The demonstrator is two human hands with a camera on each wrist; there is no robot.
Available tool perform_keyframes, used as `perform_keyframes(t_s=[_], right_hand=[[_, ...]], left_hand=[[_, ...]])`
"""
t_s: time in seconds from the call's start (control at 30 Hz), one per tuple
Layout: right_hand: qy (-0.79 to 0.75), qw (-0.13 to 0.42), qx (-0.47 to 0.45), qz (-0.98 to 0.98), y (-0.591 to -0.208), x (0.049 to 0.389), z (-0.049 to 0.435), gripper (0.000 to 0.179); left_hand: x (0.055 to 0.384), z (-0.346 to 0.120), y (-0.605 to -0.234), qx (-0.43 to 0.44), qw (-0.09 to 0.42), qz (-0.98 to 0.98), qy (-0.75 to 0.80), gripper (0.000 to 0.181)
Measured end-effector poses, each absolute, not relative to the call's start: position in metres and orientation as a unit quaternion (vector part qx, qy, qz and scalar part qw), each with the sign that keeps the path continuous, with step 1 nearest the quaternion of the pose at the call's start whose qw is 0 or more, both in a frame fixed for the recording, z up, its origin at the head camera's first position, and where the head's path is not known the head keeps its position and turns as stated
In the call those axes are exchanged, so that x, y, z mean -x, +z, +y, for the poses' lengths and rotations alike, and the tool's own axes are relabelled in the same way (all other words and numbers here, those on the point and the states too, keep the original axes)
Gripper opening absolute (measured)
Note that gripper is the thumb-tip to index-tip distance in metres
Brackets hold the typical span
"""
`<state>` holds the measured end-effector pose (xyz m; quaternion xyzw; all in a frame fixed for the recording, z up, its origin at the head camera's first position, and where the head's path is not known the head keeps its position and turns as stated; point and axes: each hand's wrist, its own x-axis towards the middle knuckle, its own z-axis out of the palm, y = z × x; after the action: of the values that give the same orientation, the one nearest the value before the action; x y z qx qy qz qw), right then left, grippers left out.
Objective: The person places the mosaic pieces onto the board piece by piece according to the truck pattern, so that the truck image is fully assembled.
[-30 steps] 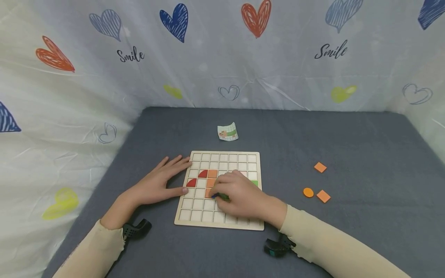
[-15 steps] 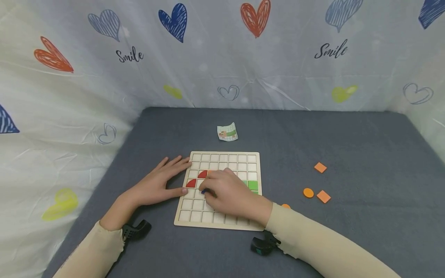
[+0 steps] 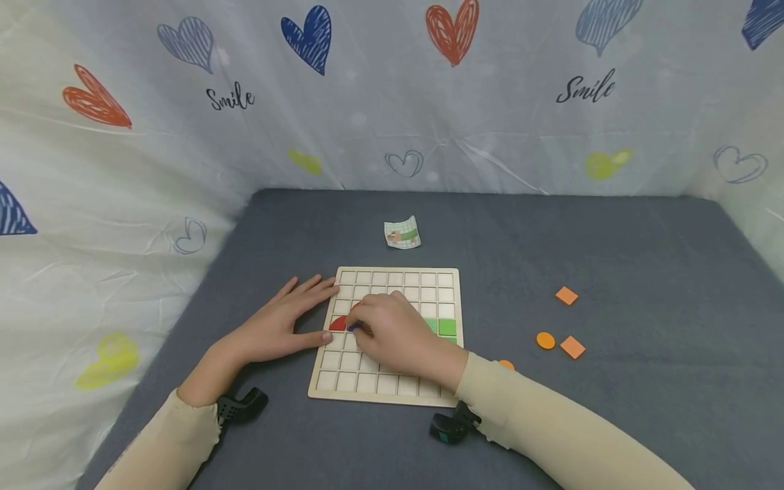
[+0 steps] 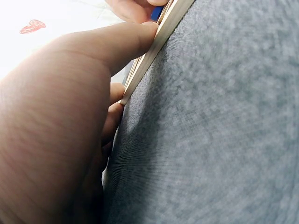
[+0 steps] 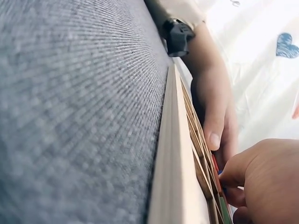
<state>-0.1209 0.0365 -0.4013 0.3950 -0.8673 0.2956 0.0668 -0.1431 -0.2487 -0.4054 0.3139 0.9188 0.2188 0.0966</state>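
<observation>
A wooden grid board (image 3: 386, 398) lies flat on the grey cloth. My left hand (image 3: 272, 323) has its fingers spread, thumb and fingertips touching the board's left edge. Over the left-middle cells, my right hand (image 3: 401, 333) pinches a small blue piece (image 4: 157, 13) between thumb and fingers, just right of a red quarter-circle piece (image 3: 339, 323). A second red piece is mostly covered by that hand. Green squares (image 3: 448, 327) sit in cells on the right side of the board. Cells under the right hand are hidden.
A small picture card (image 3: 402, 233) lies beyond the board. To the right on the cloth are two orange squares (image 3: 566, 295) and an orange disc (image 3: 545, 340). Another orange piece (image 3: 505, 365) shows partly behind the right sleeve. A white printed curtain (image 3: 404, 102) stands behind.
My right hand has moved left across the board with the blue piece, now covering the orange squares and uncovering more green ones. My left hand has stayed in place.
</observation>
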Motion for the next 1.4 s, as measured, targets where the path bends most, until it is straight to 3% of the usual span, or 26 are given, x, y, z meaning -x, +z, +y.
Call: perform_keyframes(t_s=[0.3, 1.4], right_hand=[[0.299, 0.057, -0.382, -0.873, -0.402, 0.124, 0.034, 0.018], [0.273, 0.128, -0.417, -0.857, -0.400, 0.112, 0.057, 0.010]], left_hand=[[0.144, -0.249, -0.406, -0.317, 0.092, 0.918, 0.219, 0.087], [0.145, -0.248, -0.408, -0.314, 0.095, 0.919, 0.217, 0.088]])
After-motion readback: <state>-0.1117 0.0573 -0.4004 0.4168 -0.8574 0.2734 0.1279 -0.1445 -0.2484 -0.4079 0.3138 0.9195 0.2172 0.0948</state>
